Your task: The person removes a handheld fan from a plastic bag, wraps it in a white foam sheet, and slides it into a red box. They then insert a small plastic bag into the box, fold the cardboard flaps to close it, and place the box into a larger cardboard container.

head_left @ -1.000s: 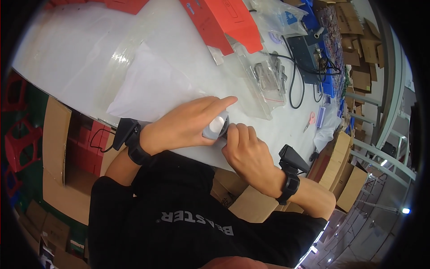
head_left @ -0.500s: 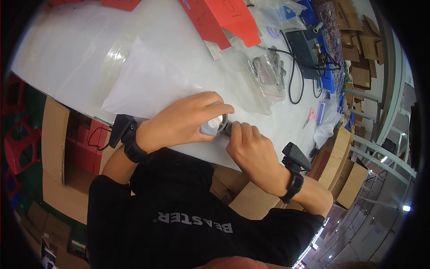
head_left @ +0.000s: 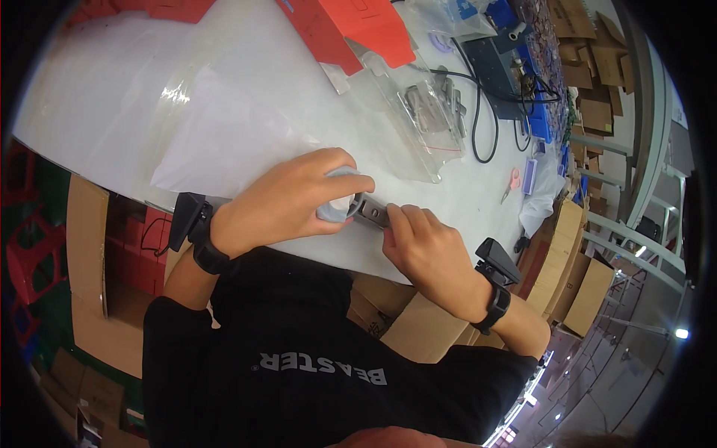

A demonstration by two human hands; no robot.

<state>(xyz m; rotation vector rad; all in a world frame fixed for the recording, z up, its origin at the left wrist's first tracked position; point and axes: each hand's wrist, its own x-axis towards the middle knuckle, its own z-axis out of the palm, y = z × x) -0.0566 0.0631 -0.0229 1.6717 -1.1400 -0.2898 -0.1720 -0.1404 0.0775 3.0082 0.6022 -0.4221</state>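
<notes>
My left hand (head_left: 284, 193) is wrapped round a grey, rounded, cup-like piece (head_left: 329, 213) with something white inside its opening. Thumb and fingers grip it from both sides, so part of it is hidden. My right hand (head_left: 435, 257) pinches the far end of a flat dark grey strip (head_left: 375, 213) that has a small round mark or hole on its face. The strip's other end meets the rim of the cup-like piece; whether they are joined I cannot tell. Both are held over the front edge of the white table (head_left: 299, 250).
A white sheet (head_left: 224, 138) lies beyond my left hand. Farther off are a red box (head_left: 347, 30), a clear plastic tray (head_left: 418, 127) and a black cable (head_left: 478, 138). Pink-handled scissors (head_left: 514, 183) lie at the right. Cardboard boxes (head_left: 89, 246) stand below the table.
My hands have moved slightly apart, and more of the grey strip shows between them. The whole view has shifted a little.
</notes>
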